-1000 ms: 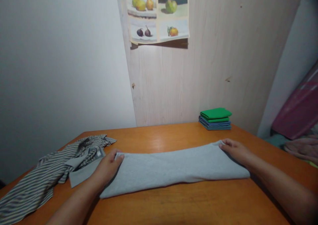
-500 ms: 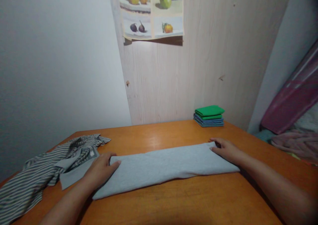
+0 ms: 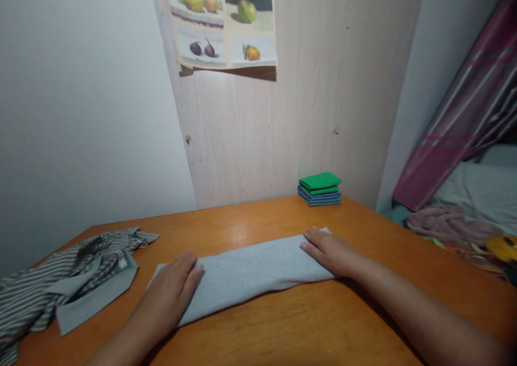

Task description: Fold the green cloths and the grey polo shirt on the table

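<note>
A light grey garment (image 3: 250,271), folded into a long flat strip, lies across the wooden table in front of me. On its left end rests my left hand (image 3: 173,288), laid flat with the fingers stretched out and the thumb a little apart. My right hand (image 3: 329,250) presses flat on the right end, its fingers pointing left over the fabric. A corner of the cloth shows beyond each hand. Neither hand grips the fabric.
A striped garment with a grey collar (image 3: 97,301) lies crumpled on the table (image 3: 258,339) at the left. Folded green cloth (image 3: 321,181) sits on folded blue cloth (image 3: 323,199) at the back right. A fruit picture (image 3: 226,26) hangs on the wall; a pink curtain (image 3: 436,150) hangs at right.
Both hands have moved inward from the garment's ends and now lie flat on top of it. The view has turned slightly to the right.
</note>
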Action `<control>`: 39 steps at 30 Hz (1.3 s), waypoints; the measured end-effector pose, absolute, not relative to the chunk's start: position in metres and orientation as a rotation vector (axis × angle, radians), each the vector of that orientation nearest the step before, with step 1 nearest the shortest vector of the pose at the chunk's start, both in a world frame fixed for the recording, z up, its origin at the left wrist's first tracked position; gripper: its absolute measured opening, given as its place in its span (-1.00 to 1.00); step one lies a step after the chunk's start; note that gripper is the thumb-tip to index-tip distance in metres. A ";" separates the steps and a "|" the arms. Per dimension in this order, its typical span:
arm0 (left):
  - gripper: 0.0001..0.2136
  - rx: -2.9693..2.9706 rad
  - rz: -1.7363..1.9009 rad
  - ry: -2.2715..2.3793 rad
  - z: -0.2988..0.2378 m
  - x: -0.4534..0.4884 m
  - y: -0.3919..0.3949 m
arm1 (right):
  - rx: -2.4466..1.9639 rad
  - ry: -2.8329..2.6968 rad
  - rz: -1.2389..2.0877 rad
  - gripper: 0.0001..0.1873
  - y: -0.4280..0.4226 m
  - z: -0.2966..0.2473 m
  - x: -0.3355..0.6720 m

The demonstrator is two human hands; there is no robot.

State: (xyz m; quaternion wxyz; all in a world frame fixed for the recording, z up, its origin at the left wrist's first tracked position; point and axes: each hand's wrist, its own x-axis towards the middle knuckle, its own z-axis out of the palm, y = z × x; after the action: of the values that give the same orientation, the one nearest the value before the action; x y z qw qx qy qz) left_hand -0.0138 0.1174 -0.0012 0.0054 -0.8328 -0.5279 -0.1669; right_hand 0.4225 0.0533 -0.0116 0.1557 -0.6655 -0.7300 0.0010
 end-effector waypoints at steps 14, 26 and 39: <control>-0.17 -2.703 -0.144 -1.610 -0.007 -0.020 0.112 | -1.908 -2.218 0.107 -0.07 0.057 -0.033 0.441; -0.32 -3.014 -0.357 -1.346 0.017 0.123 0.100 | -1.858 -2.212 0.077 -0.04 0.057 -0.030 0.440; -0.29 -2.928 -0.107 -1.345 0.002 0.125 0.086 | -1.949 -2.122 0.053 -0.10 0.053 -0.011 0.434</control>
State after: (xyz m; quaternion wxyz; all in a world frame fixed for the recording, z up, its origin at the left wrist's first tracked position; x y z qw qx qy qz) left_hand 0.1254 0.0862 0.0018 -0.0410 -0.9075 -0.4168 -0.0331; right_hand 0.4340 0.0526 -0.0111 0.1296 -0.6705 -0.7303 0.0183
